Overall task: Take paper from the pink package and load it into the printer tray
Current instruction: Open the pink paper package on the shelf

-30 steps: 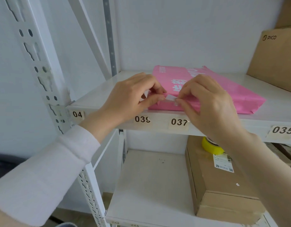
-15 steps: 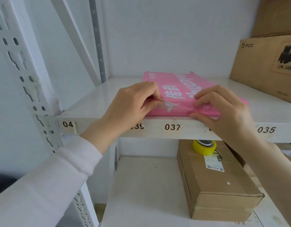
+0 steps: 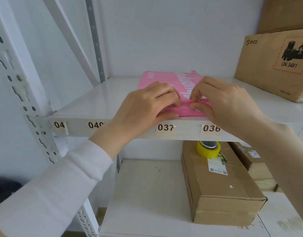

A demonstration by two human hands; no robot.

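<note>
Head view faces a white metal shelving unit, where the flat pink plastic-wrapped paper package (image 3: 166, 79) with white lettering lies on the upper white shelf (image 3: 96, 101). Its near edge sits at the shelf's front lip, above the paper label 037 (image 3: 165, 128). The left hand (image 3: 147, 106), in a long white sleeve (image 3: 53, 185), grips the package's near left end, fingers curled close together on top and thumb along the edge below. The right hand (image 3: 224, 101) pinches a raised fold of the pink wrapper between thumb and forefinger, just beside the left fingertips. Both hands cover most of the near edge. A large brown cardboard box (image 3: 266, 69) printed PICO and UN 3481 stands well apart to the right on the same shelf. On the lower white shelf (image 3: 144, 194) a long brown cardboard carton (image 3: 220, 185) carries a yellow tape roll (image 3: 208, 150), and the right forearm (image 3: 287, 159) hides part of a second brown carton (image 3: 249, 161) beside it.
</note>
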